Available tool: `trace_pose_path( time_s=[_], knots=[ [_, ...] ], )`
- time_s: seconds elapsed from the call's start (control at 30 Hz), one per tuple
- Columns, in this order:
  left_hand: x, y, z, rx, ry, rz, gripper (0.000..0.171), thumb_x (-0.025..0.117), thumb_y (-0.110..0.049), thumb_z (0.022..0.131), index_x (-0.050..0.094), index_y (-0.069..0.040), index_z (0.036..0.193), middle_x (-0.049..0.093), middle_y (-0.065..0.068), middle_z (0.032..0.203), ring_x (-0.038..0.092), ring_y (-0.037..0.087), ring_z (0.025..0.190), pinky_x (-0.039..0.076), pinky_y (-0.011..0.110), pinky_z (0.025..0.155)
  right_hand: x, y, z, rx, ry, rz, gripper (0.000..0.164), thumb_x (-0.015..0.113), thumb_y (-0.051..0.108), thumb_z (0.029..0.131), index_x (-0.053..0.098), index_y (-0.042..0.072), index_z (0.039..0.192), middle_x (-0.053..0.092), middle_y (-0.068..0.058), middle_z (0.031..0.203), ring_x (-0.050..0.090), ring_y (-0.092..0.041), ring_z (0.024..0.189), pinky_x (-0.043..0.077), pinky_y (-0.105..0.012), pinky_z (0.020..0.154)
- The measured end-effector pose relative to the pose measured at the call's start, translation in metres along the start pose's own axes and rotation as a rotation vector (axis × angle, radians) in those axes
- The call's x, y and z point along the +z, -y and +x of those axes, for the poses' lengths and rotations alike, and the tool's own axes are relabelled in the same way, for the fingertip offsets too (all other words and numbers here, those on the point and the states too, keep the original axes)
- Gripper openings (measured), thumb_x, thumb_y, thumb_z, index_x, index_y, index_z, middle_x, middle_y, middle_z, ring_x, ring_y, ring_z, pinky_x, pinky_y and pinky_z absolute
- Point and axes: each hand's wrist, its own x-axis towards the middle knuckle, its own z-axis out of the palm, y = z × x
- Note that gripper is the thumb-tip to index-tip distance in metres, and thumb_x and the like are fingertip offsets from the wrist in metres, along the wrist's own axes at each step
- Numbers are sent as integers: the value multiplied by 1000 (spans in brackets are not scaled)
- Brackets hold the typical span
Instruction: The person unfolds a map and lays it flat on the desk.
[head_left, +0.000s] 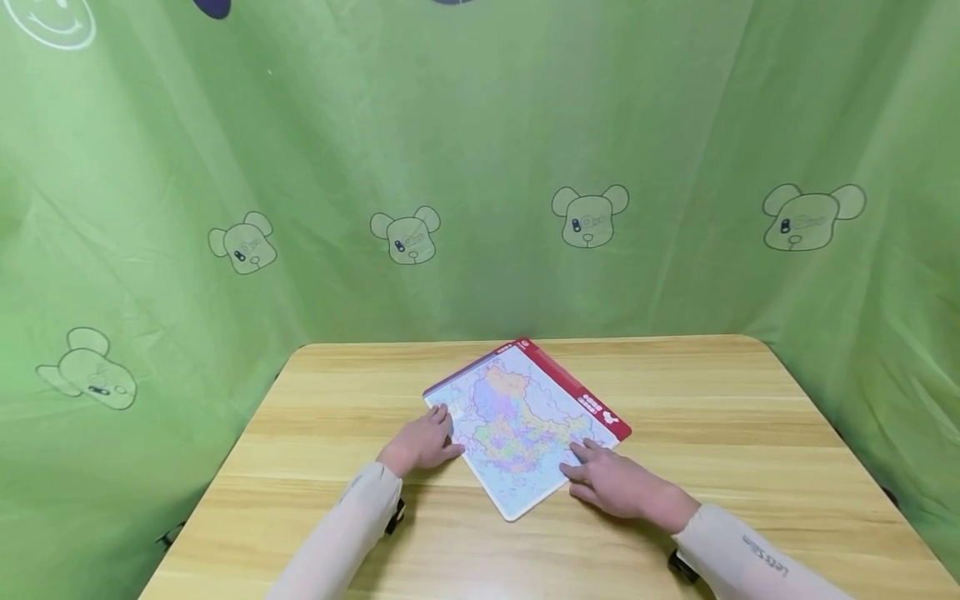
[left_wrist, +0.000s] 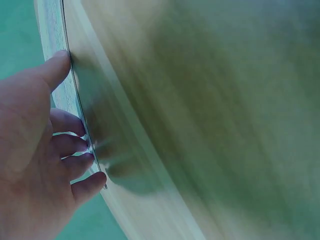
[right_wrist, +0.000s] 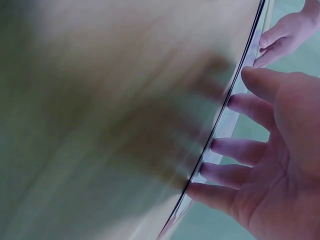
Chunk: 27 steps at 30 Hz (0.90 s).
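Note:
A flat map board with a red border on its far right side lies turned at an angle on the wooden table. Its map is printed in pastel patches. My left hand rests its fingers on the board's left edge, near the left corner. On the opposite side, the fingertips of my right hand touch the lower right edge. Both wrist views show the fingers spread and fairly straight along the thin board, seen almost edge-on; the left hand also appears at the top of the right wrist view.
The light wooden table has rounded far corners. Behind it and at both sides hangs a green curtain printed with bear heads. Dark straps with small devices sit at both wrists below the pale sleeves.

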Motion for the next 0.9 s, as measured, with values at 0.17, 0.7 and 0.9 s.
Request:
trace_pose_path(
  time_s=[0.17,0.7,0.9],
  knots=[
    [0,-3,-5,1,-3,8,68,44,-51,96,44,3,138,32,23,147,29,33,137,27,42,111,0,-3,1,17,-10,-3,38,56,25,95,61,0,124,45,-31,135,37,-53,124,35,-60,100],
    [3,-15,-12,4,-134,133,43,50,-48,95,64,-9,107,59,12,119,55,27,115,53,37,86,1,-16,7,112,-25,13,40,60,26,93,61,1,124,44,-31,136,37,-58,121,32,-63,100],
    [4,-22,-12,-15,-154,130,35,54,-44,94,66,-11,97,63,9,108,61,25,103,56,37,76,-2,-21,6,113,-11,30,39,59,23,94,60,0,125,40,-31,139,34,-58,123,30,-63,102]
  ],
)
